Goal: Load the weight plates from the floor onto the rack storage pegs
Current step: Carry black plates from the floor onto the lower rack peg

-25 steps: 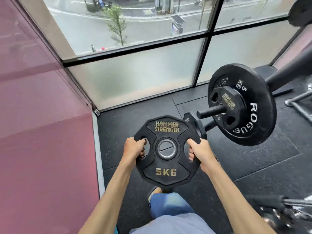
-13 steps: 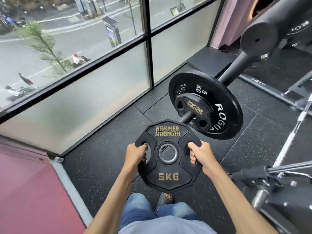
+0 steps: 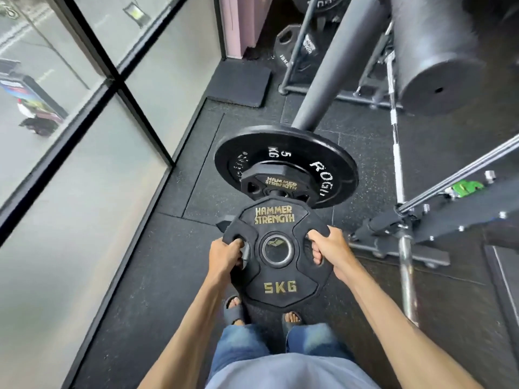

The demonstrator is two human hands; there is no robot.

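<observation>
Gripping the 5 kg plate (image 3: 276, 249) by its cutouts, left hand (image 3: 226, 252) and right hand (image 3: 330, 245) hold it before the loaded peg (image 3: 282, 193).

The held plate (image 3: 278, 273) reads "HAMMER STRENGTH" and "5KG"; the small plate (image 3: 280, 184) on the peg "HAMMER STRENGTH"; the round plate (image 3: 295, 148) behind it "5 KG" and a cut-off "ROGU"

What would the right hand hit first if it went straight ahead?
Likely the Rogue 5 kg plate, straight ahead of the right hand; the 5KG plate it grips would probably meet the smaller Hammer Strength plate sooner. Depth is unclear.
</observation>
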